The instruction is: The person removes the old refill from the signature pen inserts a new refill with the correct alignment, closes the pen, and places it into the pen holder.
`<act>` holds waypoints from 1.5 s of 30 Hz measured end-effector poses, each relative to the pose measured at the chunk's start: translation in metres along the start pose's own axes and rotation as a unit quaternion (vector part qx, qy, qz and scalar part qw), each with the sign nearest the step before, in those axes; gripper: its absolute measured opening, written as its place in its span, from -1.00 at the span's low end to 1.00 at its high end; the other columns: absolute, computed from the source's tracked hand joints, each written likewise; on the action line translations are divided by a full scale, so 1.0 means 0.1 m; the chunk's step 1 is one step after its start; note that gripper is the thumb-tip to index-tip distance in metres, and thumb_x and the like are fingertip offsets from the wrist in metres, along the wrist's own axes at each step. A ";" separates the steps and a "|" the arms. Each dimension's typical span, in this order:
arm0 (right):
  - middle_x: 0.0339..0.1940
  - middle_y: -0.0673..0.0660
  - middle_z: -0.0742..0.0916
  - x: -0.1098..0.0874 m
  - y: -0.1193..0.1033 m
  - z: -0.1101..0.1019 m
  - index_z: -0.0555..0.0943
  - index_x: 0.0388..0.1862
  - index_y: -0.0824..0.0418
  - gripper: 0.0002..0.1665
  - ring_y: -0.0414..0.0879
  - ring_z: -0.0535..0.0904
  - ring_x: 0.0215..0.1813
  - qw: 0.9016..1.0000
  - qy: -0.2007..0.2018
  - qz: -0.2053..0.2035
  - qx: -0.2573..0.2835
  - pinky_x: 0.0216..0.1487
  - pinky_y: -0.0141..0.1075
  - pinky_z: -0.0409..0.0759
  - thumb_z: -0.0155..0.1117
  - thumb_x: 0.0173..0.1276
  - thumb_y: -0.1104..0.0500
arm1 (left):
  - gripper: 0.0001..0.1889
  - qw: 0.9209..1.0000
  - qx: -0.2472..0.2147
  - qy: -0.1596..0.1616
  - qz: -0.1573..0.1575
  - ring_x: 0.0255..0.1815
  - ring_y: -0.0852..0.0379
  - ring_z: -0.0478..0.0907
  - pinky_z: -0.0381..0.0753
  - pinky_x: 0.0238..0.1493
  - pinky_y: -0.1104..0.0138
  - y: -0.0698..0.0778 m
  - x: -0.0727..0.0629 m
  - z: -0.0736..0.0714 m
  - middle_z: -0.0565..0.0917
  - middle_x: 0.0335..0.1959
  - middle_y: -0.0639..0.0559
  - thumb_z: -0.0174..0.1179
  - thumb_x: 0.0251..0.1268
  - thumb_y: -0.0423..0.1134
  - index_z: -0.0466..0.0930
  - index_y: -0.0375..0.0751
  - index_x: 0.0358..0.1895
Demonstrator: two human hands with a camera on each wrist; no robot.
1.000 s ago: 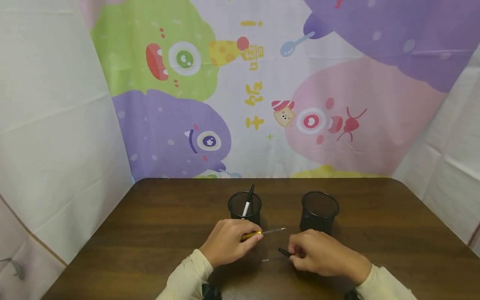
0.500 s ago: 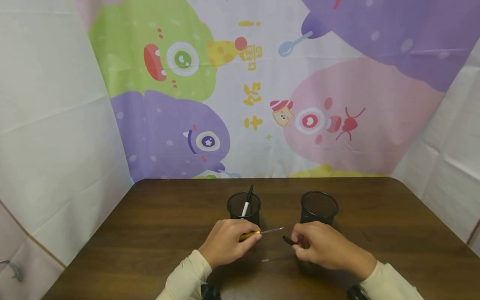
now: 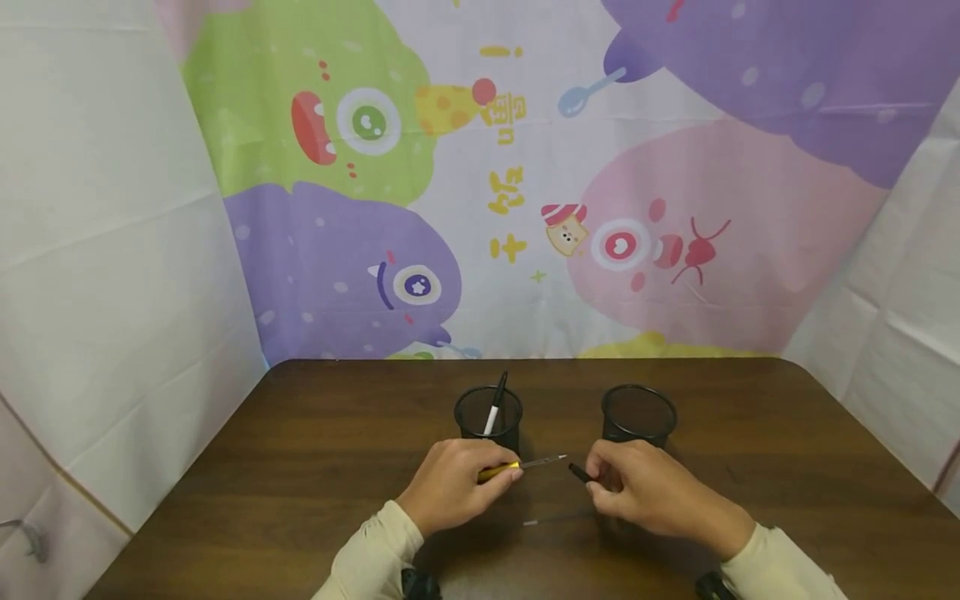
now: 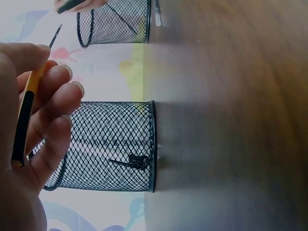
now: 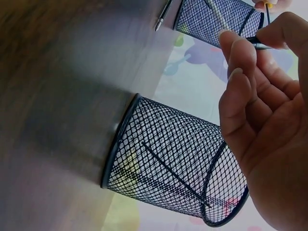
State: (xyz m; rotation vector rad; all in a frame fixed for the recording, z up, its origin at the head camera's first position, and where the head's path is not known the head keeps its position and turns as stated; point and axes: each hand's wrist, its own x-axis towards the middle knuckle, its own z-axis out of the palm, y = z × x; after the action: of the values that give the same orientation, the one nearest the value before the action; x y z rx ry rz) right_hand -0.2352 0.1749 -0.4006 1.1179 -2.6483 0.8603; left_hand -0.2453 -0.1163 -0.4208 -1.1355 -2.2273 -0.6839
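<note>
My left hand (image 3: 457,483) pinches a small screwdriver (image 4: 30,96) with a yellow and black handle, its thin metal shaft (image 3: 543,460) directed to the right. In my right hand (image 3: 645,487), thumb and fingertips pinch a slim black stick-like piece (image 3: 579,472); the fingers hide the rest of it, and I cannot tell its kind. The two held things are close together but apart. A thin dark rod with a silvery end (image 3: 531,522) lies on the table below the right hand. It shows beside the farther cup in the right wrist view, tip (image 5: 159,24) bright.
Two black mesh pen cups stand behind the hands. The left cup (image 3: 468,423) holds a white marker with a black cap (image 3: 495,408); the right cup (image 5: 159,125) has a thin black rod (image 5: 175,174) inside. A printed cloth (image 3: 525,317) hangs behind the wooden table (image 3: 300,467).
My right hand has moved slightly up and to the right, carrying the black piece away from the rod on the table. My left hand has stayed nearly still with the screwdriver.
</note>
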 end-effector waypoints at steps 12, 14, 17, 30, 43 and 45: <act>-0.56 -0.26 0.50 -0.02 0.03 -0.03 0.50 -0.36 -0.04 -0.73 -0.39 0.42 -0.53 1.000 0.016 -0.001 0.001 -0.50 -0.40 0.47 0.38 0.25 0.29 | -0.89 0.999 -0.031 0.016 -0.014 -0.41 0.39 0.56 0.53 -0.34 0.41 -0.02 -0.01 0.01 0.72 -0.34 0.29 0.43 0.23 -0.16 0.79 -0.04 -0.22; -0.56 -0.26 0.51 -0.02 0.04 -0.03 0.51 -0.35 -0.02 -0.76 -0.39 0.43 -0.53 1.000 0.015 0.000 0.005 -0.50 -0.40 0.48 0.38 0.25 0.29 | -0.89 0.999 -0.035 0.018 -0.014 -0.39 0.38 0.57 0.54 -0.33 0.41 -0.02 -0.01 0.00 0.72 -0.33 0.29 0.44 0.22 -0.16 0.79 -0.04 -0.22; -0.55 -0.25 0.52 -0.03 0.04 -0.04 0.52 -0.35 -0.01 -0.78 -0.39 0.44 -0.52 1.000 0.015 0.001 0.011 -0.49 -0.39 0.49 0.37 0.26 0.28 | -0.88 0.999 -0.039 0.022 -0.012 -0.38 0.38 0.58 0.54 -0.32 0.40 -0.02 -0.01 0.00 0.72 -0.32 0.29 0.44 0.22 -0.16 0.80 -0.03 -0.22; -0.51 -0.25 0.56 -0.02 0.07 -0.02 0.56 -0.34 0.02 -0.83 -0.37 0.49 -0.46 0.999 0.028 -0.003 0.016 -0.44 -0.40 0.52 0.36 0.25 0.28 | -0.87 0.999 -0.044 0.031 -0.012 -0.39 0.36 0.57 0.54 -0.33 0.39 -0.04 -0.02 0.01 0.71 -0.31 0.28 0.44 0.22 -0.15 0.80 -0.02 -0.20; -0.47 -0.27 0.58 -0.02 0.06 0.00 0.56 -0.32 -0.03 -0.80 -0.36 0.51 -0.43 0.999 0.032 -0.007 0.010 -0.42 -0.39 0.53 0.35 0.25 0.27 | -0.87 0.999 -0.029 0.036 0.006 -0.42 0.38 0.53 0.50 -0.38 0.45 -0.03 -0.01 0.02 0.70 -0.30 0.27 0.45 0.21 -0.17 0.80 0.01 -0.19; -0.48 -0.27 0.58 -0.02 0.05 0.00 0.56 -0.32 -0.03 -0.80 -0.36 0.51 -0.44 0.999 0.033 -0.008 0.011 -0.43 -0.39 0.53 0.35 0.25 0.27 | -0.87 0.999 -0.028 0.033 0.005 -0.43 0.39 0.51 0.48 -0.39 0.47 -0.03 -0.01 0.02 0.69 -0.30 0.27 0.45 0.22 -0.16 0.80 0.00 -0.18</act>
State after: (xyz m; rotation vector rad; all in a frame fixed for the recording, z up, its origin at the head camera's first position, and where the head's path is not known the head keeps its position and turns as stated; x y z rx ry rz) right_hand -0.2377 0.1788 -0.4035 1.0962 -2.5794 0.9097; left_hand -0.2473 -0.1175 -0.4235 -1.1343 -2.1581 -0.7724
